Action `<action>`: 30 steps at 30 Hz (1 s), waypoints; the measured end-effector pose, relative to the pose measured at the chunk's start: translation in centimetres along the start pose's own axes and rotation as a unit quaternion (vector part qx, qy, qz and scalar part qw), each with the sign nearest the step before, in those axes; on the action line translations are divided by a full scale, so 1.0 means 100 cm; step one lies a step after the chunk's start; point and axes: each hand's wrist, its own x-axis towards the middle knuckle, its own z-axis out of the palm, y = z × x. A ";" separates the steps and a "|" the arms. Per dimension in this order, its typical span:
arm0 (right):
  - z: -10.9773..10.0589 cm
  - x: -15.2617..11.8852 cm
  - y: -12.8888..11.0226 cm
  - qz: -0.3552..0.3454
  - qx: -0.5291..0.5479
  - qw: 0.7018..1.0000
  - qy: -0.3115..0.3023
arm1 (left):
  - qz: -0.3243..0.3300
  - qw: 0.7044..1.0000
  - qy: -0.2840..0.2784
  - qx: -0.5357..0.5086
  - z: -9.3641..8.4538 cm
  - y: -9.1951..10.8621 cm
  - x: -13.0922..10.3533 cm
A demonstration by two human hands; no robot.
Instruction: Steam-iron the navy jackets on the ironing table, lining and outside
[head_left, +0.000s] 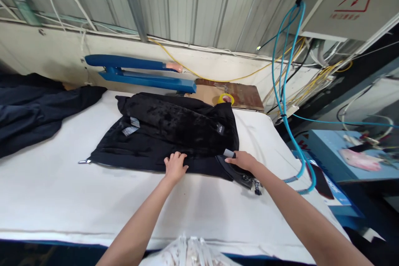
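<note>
A black garment point(149, 149) with a plush lining lies spread on the white-covered table point(131, 203). Its neck label point(220, 129) is near the right end, and pale care labels point(132, 126) show at the left. My left hand point(176, 167) rests on the garment's near edge, fingers spread over the cloth and not gripping it. My right hand point(245, 161) is closed around the handle of a dark steam iron point(238, 174). The iron sits on the garment's near right corner, its pointed tip toward the left. My forearm partly hides its back end.
Blue hoses point(285, 112) hang at the right and run down behind my right forearm. Another dark garment point(28, 112) lies at the left. At the back stand a blue sleeve board point(134, 70) and a yellow tape roll point(226, 99). A blue box point(330, 141) is at the right.
</note>
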 end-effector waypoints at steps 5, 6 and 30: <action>-0.005 0.013 0.019 0.009 0.017 1.000 0.004 | -0.040 0.997 0.051 -0.041 -0.001 0.007 -0.005; -0.005 0.014 0.020 0.008 0.019 1.000 0.004 | -0.041 0.996 0.057 -0.049 -0.002 0.008 -0.005; -0.024 0.056 0.090 0.210 0.055 0.959 0.181 | 0.101 0.993 -0.016 0.059 0.009 0.025 0.001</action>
